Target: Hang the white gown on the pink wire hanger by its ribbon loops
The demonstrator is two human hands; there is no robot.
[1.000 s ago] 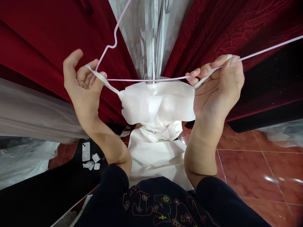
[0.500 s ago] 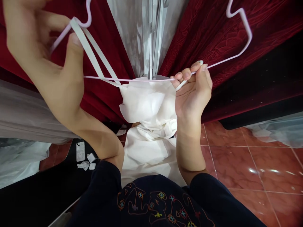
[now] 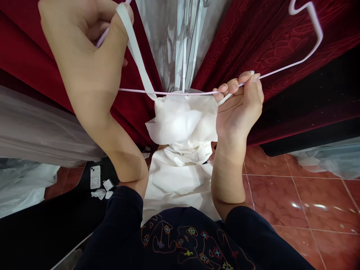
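A white garment (image 3: 182,123) with ribbon straps hangs from a thin pale pink wire hanger (image 3: 284,66) in front of me. My left hand (image 3: 84,56) is raised at the upper left, fingers closed round the left strap (image 3: 137,52) and the hanger's left end. My right hand (image 3: 242,101) pinches the hanger wire and the right strap at the garment's right corner. The garment's lower part falls toward my dark embroidered top.
Dark red velvet garments (image 3: 253,33) and a clear plastic cover (image 3: 171,41) hang behind. A grey fabric (image 3: 33,131) lies left. A phone (image 3: 95,177) and small white items (image 3: 108,184) rest on a black surface. Red glossy floor tiles (image 3: 295,195) are at the right.
My left hand has risen and closed round the left strap, pulling it up steeply. The hanger's bent end has swung over to the upper right. My right hand has barely shifted.
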